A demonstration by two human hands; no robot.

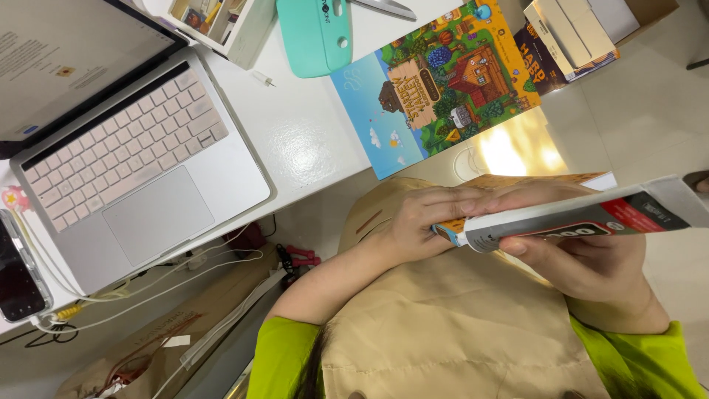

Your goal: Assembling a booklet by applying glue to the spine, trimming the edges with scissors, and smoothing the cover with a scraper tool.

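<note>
Both my hands hold a long flattened cardboard box (583, 216), grey-white with red and orange print, over my lap. My left hand (421, 222) grips its near end, fingers curled over the top edge. My right hand (591, 270) supports it from below, thumb pressed on its underside. Its open flap end points right. A tan quilted cloth (458, 325) covers my lap beneath the box. My sleeves are bright green.
A white desk (303, 133) carries an open silver laptop (140, 170), a colourful illustrated game box (443, 81) overhanging the edge, a teal case (314, 33), a small white organiser (229, 22) and a phone (18, 270). Cables, paper bags and small pink dumbbells (299, 258) lie below.
</note>
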